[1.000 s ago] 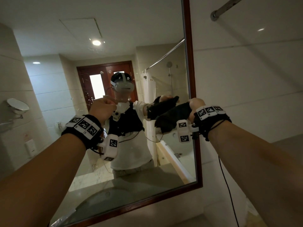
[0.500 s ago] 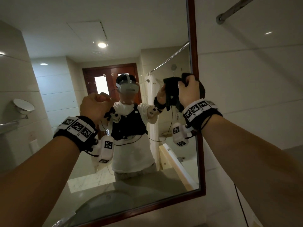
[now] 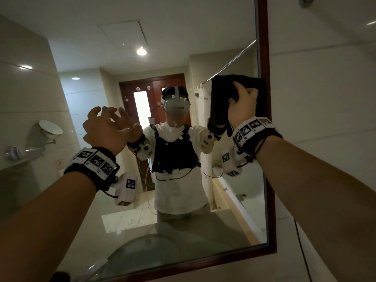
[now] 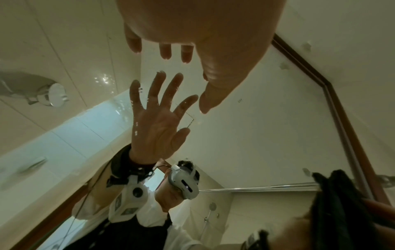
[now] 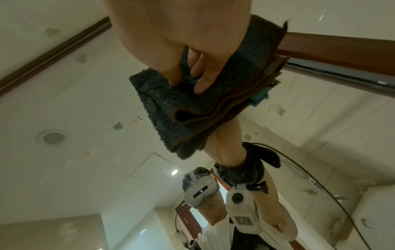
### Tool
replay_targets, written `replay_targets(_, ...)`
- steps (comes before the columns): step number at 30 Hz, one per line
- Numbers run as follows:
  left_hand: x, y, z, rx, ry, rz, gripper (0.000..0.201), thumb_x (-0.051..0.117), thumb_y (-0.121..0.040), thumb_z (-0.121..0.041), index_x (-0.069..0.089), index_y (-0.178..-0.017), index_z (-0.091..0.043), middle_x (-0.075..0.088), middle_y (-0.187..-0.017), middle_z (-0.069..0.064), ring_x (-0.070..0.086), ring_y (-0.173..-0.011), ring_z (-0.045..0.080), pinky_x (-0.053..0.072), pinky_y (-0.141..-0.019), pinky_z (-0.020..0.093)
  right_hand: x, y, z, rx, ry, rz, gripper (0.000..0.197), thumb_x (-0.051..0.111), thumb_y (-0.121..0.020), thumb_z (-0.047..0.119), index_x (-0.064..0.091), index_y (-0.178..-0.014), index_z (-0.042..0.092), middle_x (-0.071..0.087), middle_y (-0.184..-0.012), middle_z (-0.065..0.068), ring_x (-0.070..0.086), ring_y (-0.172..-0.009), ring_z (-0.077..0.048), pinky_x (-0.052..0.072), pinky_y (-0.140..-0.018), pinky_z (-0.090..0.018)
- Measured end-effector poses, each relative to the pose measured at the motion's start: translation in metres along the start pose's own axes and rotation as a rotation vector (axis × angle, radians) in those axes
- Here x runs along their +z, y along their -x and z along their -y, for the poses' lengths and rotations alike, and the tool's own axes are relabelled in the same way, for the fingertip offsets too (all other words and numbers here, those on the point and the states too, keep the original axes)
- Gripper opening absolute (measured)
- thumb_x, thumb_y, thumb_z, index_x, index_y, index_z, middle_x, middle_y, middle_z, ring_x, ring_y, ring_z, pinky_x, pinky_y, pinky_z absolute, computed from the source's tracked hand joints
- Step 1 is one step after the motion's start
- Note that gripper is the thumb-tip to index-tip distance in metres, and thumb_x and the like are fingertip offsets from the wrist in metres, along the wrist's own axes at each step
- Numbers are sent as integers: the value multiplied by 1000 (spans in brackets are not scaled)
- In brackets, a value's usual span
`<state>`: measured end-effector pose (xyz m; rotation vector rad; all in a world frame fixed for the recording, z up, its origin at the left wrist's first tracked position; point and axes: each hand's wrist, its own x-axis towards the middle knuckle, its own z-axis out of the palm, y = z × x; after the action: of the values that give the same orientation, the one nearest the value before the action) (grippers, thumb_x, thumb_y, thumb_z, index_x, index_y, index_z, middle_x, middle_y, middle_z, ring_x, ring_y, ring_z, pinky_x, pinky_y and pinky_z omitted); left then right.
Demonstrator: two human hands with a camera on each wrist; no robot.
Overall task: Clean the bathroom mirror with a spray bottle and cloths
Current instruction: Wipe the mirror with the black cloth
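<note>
Pale bathroom tiles surround a large wall mirror (image 3: 183, 231) with a dark red-brown wooden frame (image 3: 264, 47), and I stand facing it with both arms raised. Reflected in the glass are a wooden door, a shower rail and my own figure. My right hand (image 3: 243, 104) is curled around a folded dark cloth (image 3: 219, 94), thumb on one side and fingers on the other, and holds it against the glass at the mirror's right side, touching the frame's inner edge. The cloth hangs with its long axis running up and down. My left hand (image 3: 109, 127) holds nothing; its fingers are spread and slightly bent, hovering just in front of the glass left of centre, and I cannot tell whether the fingertips touch it. Small dried spots and smears dot the glass across the middle and upper part. Most of the unwiped glass lies to the left of the cloth and below it, so I judge the right hand is the one placed to wipe. No spray bottle is in view.
</note>
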<state>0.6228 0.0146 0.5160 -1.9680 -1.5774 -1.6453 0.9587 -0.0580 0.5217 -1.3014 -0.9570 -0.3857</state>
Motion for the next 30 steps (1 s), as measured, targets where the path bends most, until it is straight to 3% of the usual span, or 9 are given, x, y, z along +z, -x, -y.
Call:
replay_targets(3,3,2,4,24,-46,4,77,83,-74,-37,46,-141,-29,30,-155,5,31,-140,35,36,-104,56,0,-1,-5,37,133,52,61,62,-93,23,38,-148,26,37,-134,-15,46,-119,-28,44,-100,-35)
replay_targets(6,9,3,9,57,-108,13,86,84,-71,-44,40,-144,-30,29,-154,7,30,-139,38,35,-104,59,3,3,-8,20,310,67,69,59,-92,42,25,-152,35,36,-131,-15,42,-115,-30,48,-86,-41)
replay_targets(9,15,2,16,78,-171,12,87,83,-69,-52,38,-142,-35,25,-154,6,27,-139,40,35,-102,63,8,5,-9,5,366,49,69,54,-94,47,20,-153,36,36,-130,-15,42,-114,-30,49,-81,-41)
replay_targets(14,22,1,20,91,-171,-4,85,82,-71,-49,38,-142,-35,23,-156,6,24,-141,40,34,-103,64,25,7,4,-53,429,25,69,51,-94,50,18,-154,36,36,-130,-15,43,-114,-30,44,-70,-36)
replay_targets(19,23,-2,24,112,-178,-17,85,83,-68,-49,39,-141,-34,24,-154,7,25,-139,40,36,-101,64,54,18,34,-182,497,68,70,49,-94,52,17,-154,34,37,-130,-15,42,-114,-30,51,-73,-40)
replay_targets(24,26,-2,27,124,-184,-30,88,84,-67,-48,40,-142,-33,24,-155,8,26,-139,40,36,-101,65,90,48,69,-373,575,178,71,48,-95,53,14,-154,33,37,-131,-16,41,-114,-30,51,-79,-41)
replay_targets(30,24,-2,25,117,-182,-22,88,85,-68,-47,39,-142,-33,24,-155,8,25,-140,41,33,-103,66,80,43,64,-354,488,202,70,55,-90,54,23,-151,38,41,-124,-8,44,-108,-24,50,-75,-37)
